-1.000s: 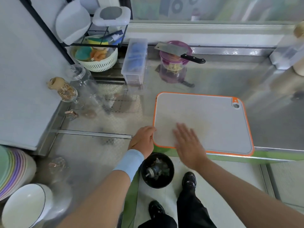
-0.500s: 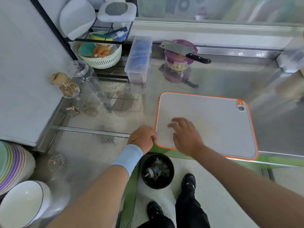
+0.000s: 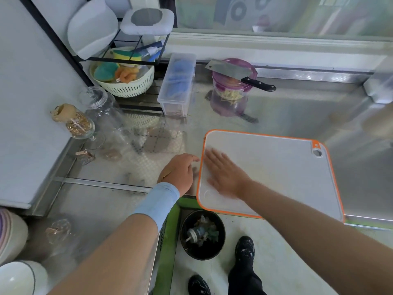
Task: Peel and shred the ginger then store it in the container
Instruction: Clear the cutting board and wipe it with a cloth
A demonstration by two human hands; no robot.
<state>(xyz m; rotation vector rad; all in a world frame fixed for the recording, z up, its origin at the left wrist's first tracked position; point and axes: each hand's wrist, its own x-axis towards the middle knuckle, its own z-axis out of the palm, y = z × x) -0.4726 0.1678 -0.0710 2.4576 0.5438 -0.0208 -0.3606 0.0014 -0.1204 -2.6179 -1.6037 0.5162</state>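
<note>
A purple clear container (image 3: 230, 96) with pale ginger shreds inside stands at the back of the steel counter. A cleaver (image 3: 231, 71) lies across its rim. The grey cutting board (image 3: 276, 169) with an orange rim lies at the counter's front, its near left corner hanging over the edge. My right hand (image 3: 225, 175) lies flat and open on the board's left part, blurred by motion. My left hand (image 3: 179, 171), with a blue wristband, sits curled against the board's left edge.
A black bin (image 3: 202, 235) with scraps stands on the floor below the board's corner. A clear box (image 3: 176, 84), a white colander (image 3: 125, 79), glass jars (image 3: 102, 111) and a dish rack line the back left. Bowls (image 3: 19, 277) are stacked at the near left.
My right hand has swept across the board from its front edge toward the far left, fingers spread again. My left hand has stayed at the board's left edge.
</note>
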